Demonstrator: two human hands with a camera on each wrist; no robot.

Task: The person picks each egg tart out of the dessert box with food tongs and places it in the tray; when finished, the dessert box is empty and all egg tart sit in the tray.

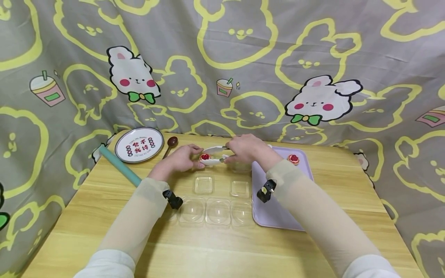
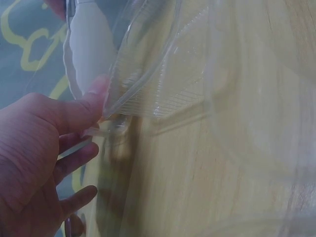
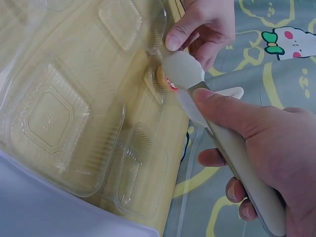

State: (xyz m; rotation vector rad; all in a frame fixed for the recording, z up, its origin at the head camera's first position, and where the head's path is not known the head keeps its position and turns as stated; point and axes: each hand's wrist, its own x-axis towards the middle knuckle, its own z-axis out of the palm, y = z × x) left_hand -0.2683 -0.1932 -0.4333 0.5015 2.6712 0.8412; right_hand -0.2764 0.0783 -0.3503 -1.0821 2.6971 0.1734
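Note:
My left hand (image 1: 185,159) is at the far middle of the table, pinching the edge of a clear plastic container (image 2: 170,91) between thumb and fingers. My right hand (image 1: 247,148) grips a pair of tongs (image 3: 238,160) with white scalloped tips and pale handles. A small tart with red topping (image 1: 205,157) sits between the tong tips at the container. Part of the tart is hidden behind one tip in the right wrist view, and whether the tips squeeze it I cannot tell.
More clear containers (image 1: 218,212) stand nearer, in front of the hands. On the right, a lilac tray (image 1: 274,214) bears another red-topped tart (image 1: 293,159). Toward the left lie a patterned plate (image 1: 139,135), a dark brown spoon (image 1: 172,141) and a long green strip (image 1: 119,166). Patterned cloth (image 1: 250,77) hangs behind.

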